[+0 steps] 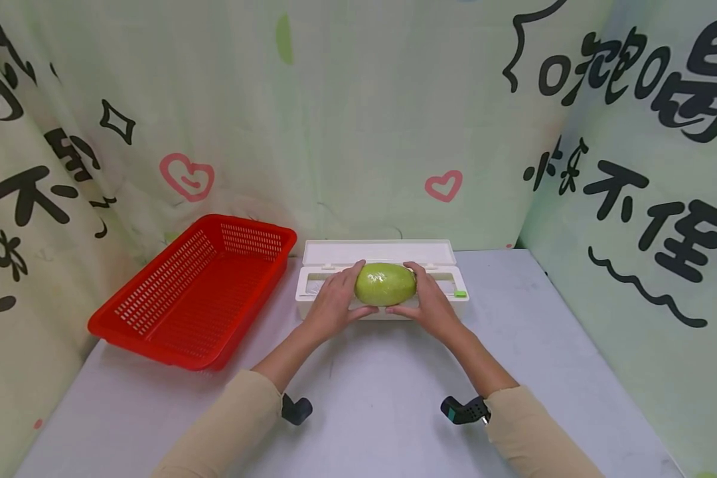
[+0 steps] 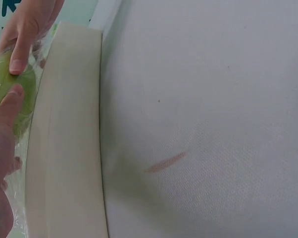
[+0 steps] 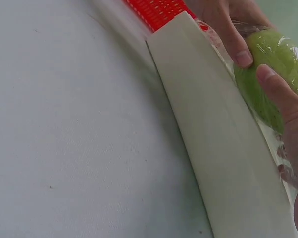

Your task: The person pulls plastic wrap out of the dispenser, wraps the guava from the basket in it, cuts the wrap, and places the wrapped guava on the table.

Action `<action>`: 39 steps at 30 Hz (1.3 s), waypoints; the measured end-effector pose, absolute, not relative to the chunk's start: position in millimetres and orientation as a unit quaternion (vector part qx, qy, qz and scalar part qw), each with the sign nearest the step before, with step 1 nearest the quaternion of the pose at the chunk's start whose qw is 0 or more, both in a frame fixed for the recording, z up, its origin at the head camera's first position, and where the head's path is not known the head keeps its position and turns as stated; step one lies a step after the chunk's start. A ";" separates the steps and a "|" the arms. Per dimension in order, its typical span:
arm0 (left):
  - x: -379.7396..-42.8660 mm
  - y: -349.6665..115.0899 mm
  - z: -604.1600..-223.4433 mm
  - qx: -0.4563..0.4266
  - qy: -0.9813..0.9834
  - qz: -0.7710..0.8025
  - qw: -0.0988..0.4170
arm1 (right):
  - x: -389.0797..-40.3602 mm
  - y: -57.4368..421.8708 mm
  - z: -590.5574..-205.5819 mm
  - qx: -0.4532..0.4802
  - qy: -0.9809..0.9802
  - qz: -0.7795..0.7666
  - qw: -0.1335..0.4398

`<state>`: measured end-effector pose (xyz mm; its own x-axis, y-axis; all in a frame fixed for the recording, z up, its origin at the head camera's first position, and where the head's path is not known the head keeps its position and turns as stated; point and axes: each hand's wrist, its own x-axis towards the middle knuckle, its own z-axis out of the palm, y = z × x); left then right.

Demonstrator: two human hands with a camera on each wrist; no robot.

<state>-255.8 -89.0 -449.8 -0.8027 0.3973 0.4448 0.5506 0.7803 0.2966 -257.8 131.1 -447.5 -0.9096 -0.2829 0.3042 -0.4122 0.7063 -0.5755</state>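
Observation:
My left hand (image 1: 339, 297) and right hand (image 1: 431, 304) grip a smooth, oval green fruit (image 1: 385, 284) from its two sides. Both thumbs (image 2: 15, 99) press on its near side, close to each other. Clear cling film, shiny and creased, lies over the fruit and spreads past the fingers in both wrist views. Behind and beneath the fruit stands a long white cling film dispenser (image 1: 379, 252), its lid raised at the back. A small green slider (image 1: 460, 293) sits at the dispenser's right end. Part of the dispenser's opening is hidden by the fruit and hands.
On the left, a red perforated plastic basket (image 1: 215, 355) stands on the white table (image 1: 370, 411), near the dispenser's left end. A printed curtain (image 1: 346, 133) hangs behind the table and along both sides. Dark camera straps (image 1: 467, 410) are on my wrists.

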 end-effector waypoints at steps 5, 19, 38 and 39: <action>-256.8 -88.9 -451.4 -0.240 -0.927 -0.228 0.175 | -257.5 129.6 -449.1 0.186 -0.917 0.337 0.106; -255.4 -85.7 -450.0 -0.190 -0.934 -0.259 0.155 | -257.5 129.5 -451.5 0.182 -0.921 0.309 0.152; -258.2 -85.7 -450.9 -0.190 -0.921 -0.295 0.173 | -260.0 125.0 -456.8 0.175 -0.910 0.336 0.169; -258.3 -85.9 -450.2 -0.190 -0.920 -0.297 0.172 | -260.1 124.8 -456.5 0.174 -0.910 0.338 0.166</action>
<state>-258.3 -85.9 -450.2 -0.8682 0.2472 0.4302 0.4522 0.7509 0.4812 -260.1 124.8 -456.5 -0.8845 -0.2037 0.4197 -0.4282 0.7115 -0.5571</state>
